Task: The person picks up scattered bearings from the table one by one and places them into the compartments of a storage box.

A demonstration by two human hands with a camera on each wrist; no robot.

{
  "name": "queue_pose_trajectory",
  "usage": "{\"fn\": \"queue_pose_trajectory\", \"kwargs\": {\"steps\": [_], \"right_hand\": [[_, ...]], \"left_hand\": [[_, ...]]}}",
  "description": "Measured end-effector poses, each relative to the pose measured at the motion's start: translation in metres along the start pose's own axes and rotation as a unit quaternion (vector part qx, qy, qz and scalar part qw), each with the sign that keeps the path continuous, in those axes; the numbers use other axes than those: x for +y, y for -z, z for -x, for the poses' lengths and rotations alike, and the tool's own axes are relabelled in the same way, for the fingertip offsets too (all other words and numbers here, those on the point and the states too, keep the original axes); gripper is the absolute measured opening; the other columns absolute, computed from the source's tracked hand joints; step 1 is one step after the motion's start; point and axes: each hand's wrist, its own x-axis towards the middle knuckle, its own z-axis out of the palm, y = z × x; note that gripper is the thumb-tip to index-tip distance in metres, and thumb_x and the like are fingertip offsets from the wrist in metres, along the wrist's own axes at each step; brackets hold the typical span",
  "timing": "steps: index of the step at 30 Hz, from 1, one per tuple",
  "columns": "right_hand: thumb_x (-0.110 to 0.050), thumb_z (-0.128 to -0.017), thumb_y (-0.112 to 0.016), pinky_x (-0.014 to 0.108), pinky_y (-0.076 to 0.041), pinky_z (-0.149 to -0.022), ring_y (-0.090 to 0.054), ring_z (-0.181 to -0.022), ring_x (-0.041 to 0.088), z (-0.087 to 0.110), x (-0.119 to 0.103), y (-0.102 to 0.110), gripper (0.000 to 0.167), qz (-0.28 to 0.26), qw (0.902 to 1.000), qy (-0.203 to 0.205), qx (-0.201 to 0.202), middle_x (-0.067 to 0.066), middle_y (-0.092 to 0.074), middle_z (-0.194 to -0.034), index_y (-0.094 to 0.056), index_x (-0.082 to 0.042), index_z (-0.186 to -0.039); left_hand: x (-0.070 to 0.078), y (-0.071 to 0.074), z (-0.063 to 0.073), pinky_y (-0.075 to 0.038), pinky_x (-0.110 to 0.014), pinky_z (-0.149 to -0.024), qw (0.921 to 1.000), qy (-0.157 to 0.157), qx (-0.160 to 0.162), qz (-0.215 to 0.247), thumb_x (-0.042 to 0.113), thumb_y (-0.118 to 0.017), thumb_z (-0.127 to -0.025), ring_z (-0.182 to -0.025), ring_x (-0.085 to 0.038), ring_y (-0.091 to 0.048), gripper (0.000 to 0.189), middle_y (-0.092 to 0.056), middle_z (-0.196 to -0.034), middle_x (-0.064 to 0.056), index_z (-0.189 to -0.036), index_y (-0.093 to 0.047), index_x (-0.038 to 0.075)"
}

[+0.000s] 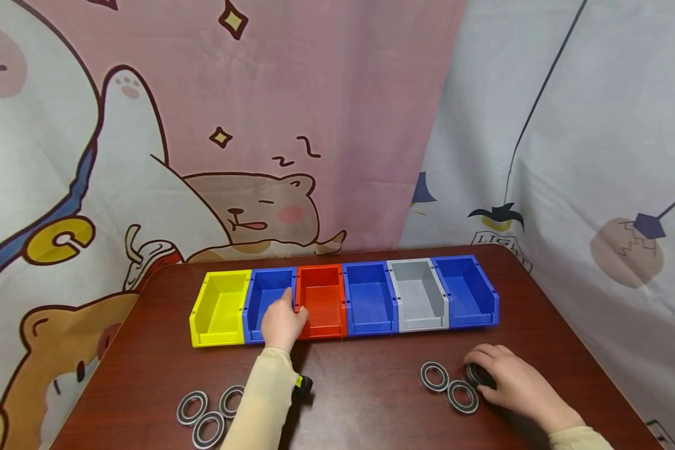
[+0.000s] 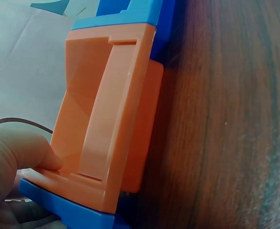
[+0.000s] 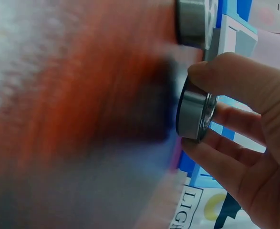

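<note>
A row of joined open-front storage bins stands across the table. My left hand (image 1: 283,323) is at the seam between the blue bin (image 1: 269,289) second from left and the red bin (image 1: 322,303). In the left wrist view its thumb (image 2: 39,152) lies inside the red bin, with the other fingers on the blue side, pinching the adjoining walls. At the right, my right hand (image 1: 514,381) holds a ball bearing (image 3: 192,114) by its rim between thumb and fingers. Two more bearings lie beside it, one nearer the bins (image 1: 424,377) and one closer to me (image 1: 451,398).
Three bearings (image 1: 181,409) lie in a cluster at the front left, one partly behind the left sleeve (image 1: 264,400). The row also has a yellow bin (image 1: 220,306), a grey bin (image 1: 419,297) and further blue bins (image 1: 467,290). A printed curtain (image 1: 371,125) hangs behind the table.
</note>
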Motion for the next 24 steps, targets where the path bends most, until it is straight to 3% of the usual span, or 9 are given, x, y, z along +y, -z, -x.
{"fn": "queue_pose_trajectory", "kwargs": {"steps": [11,17,24], "right_hand": [[-0.011,-0.061,-0.090,0.049,-0.054,-0.080,-0.063,-0.095,0.030,-0.027,0.010,0.026,0.049,-0.002,0.9968,-0.016,0.079,0.009,-0.066,-0.104,-0.070,-0.010,-0.106],[-0.011,-0.066,-0.088,0.054,-0.052,-0.084,-0.061,-0.099,0.036,-0.047,0.021,0.038,0.048,-0.007,0.9962,-0.038,0.079,0.014,-0.066,-0.108,-0.069,-0.006,-0.110],[-0.012,-0.073,-0.085,0.059,-0.049,-0.088,-0.058,-0.106,0.041,-0.072,0.036,0.046,0.047,-0.011,0.9959,-0.077,0.048,0.021,-0.064,-0.114,-0.067,-0.002,-0.115]], "left_hand": [[-0.002,-0.001,-0.001,-0.053,-0.054,-0.076,1.0000,-0.004,0.003,-0.003,0.021,-0.066,-0.085,-0.095,-0.042,-0.066,0.059,-0.065,-0.121,-0.025,-0.139,-0.055,-0.001],[-0.002,-0.001,-0.002,-0.054,-0.054,-0.077,1.0000,0.002,-0.001,-0.002,0.021,-0.066,-0.086,-0.096,-0.041,-0.066,0.059,-0.065,-0.122,-0.025,-0.139,-0.054,-0.001],[-0.002,-0.001,-0.001,-0.053,-0.054,-0.080,0.9999,0.009,-0.011,-0.001,0.022,-0.066,-0.087,-0.099,-0.041,-0.065,0.060,-0.064,-0.125,-0.024,-0.141,-0.053,-0.001]]}}
